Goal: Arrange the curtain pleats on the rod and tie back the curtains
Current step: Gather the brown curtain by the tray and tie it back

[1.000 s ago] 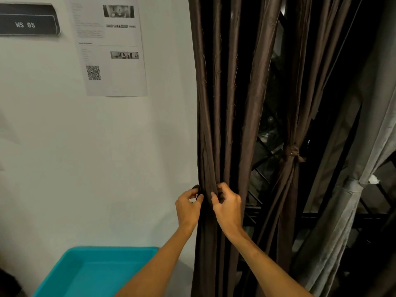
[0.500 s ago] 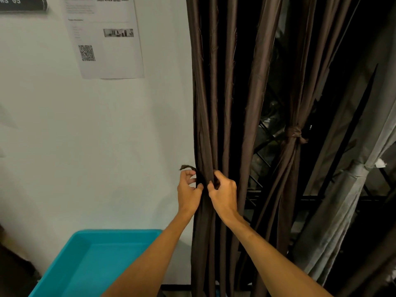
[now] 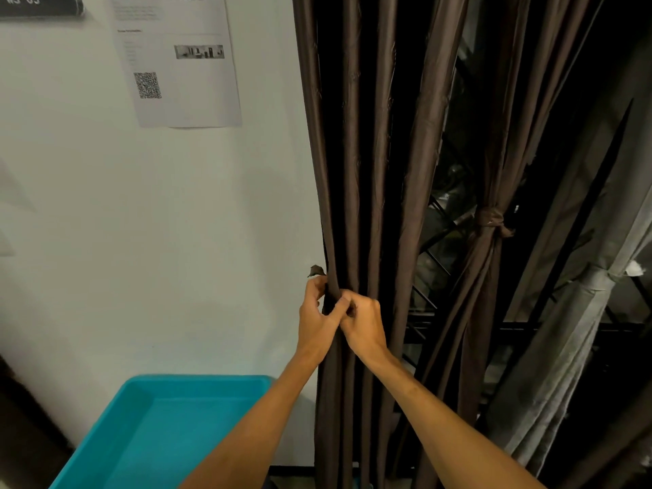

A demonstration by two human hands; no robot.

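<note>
Around sheeny brown curtain (image 3: pixel 379 171) (long tubular pleats (image 3: pixel 423 142)), both hands (image 3: pixel 315 324) (image 3: pixel 363 324)

Brown curtain (image 3: pixel 381 171): woven cloth with a soft satin sheen, lightly crinkled along its folds.
Tie strip (image 3: pixel 316 271): the same brown cloth, duller at its loose end.
Second brown curtain (image 3: pixel 483 294): the same sheeny cloth, bunched under a cloth knot (image 3: pixel 490 218).
Grey curtain (image 3: pixel 571 347): matt, coarser-looking cloth, creased.
Wall (image 3: pixel 141 241): pale paint, matt and smooth.
Sheet (image 3: pixel 197 100): white printed paper, matt and flat.
Tub (image 3: pixel 141 400): teal plastic, smooth with a slight gloss.
Sign (image 3: pixel 38 5): dark and smooth; material cannot be told.
Window bars (image 3: pixel 420 321): dark and thin, seemingly metal.
</note>
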